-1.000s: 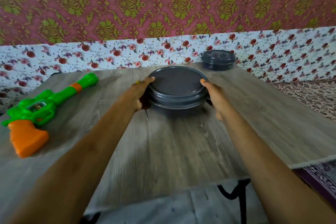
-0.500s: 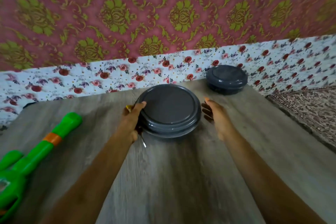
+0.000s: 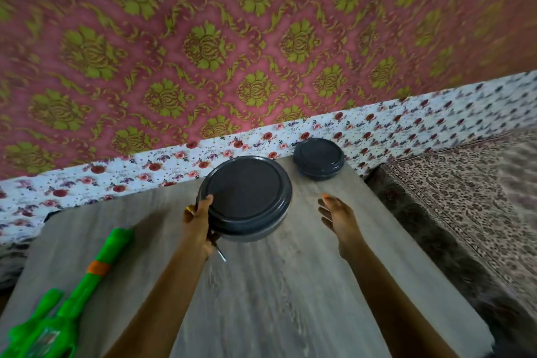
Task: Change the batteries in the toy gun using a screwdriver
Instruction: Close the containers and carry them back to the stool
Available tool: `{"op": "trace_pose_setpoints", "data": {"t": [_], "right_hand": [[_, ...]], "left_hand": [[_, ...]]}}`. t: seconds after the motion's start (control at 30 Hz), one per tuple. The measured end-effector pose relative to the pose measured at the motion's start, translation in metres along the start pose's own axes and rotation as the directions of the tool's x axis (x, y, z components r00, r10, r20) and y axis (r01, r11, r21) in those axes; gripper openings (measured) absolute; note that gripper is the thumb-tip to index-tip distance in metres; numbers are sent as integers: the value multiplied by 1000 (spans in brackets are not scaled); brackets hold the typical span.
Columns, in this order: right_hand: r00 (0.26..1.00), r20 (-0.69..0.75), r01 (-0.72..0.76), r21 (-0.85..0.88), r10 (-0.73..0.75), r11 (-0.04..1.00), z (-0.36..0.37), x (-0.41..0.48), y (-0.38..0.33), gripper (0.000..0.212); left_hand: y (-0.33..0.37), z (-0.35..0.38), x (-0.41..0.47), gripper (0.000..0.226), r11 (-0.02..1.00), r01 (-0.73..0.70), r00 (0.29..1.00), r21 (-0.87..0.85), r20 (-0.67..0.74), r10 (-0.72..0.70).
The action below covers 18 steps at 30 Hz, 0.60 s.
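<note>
The green toy gun, with an orange band on its barrel, lies at the table's left front, partly cut off by the frame. A large dark grey round container with a lid sits in the table's far middle. My left hand grips its left rim with the thumb on the lid. The same hand holds a screwdriver: its metal tip pokes out below the hand and a yellow end shows above. My right hand hovers open to the right of the container, apart from it.
A smaller dark round container stands at the far right corner of the grey wood-grain table. A floral cloth and patterned wall lie behind the table. A patterned carpet covers the floor to the right.
My right hand has let go of the large container and drawn away to the right. The left hand stays on its rim. The view has tilted up.
</note>
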State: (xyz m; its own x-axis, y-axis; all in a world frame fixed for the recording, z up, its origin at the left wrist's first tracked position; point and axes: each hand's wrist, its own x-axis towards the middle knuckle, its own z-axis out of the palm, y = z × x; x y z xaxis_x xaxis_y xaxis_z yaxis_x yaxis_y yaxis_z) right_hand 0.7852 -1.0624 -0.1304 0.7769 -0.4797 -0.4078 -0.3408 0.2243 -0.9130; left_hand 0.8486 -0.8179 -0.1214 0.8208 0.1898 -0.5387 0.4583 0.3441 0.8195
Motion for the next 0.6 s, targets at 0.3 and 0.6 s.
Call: {"op": "trace_pose_setpoints", "data": {"t": [0.3, 0.6], "right_hand": [[977, -86, -187, 93, 195, 978, -13, 91, -19, 35], [952, -109, -267, 159, 285, 951, -8, 183, -26, 54]], "left_hand": [[-9, 59, 17, 35, 1000, -5, 992, 2, -126, 6], [-19, 85, 59, 30, 1000, 14, 983, 22, -184, -10]]}}
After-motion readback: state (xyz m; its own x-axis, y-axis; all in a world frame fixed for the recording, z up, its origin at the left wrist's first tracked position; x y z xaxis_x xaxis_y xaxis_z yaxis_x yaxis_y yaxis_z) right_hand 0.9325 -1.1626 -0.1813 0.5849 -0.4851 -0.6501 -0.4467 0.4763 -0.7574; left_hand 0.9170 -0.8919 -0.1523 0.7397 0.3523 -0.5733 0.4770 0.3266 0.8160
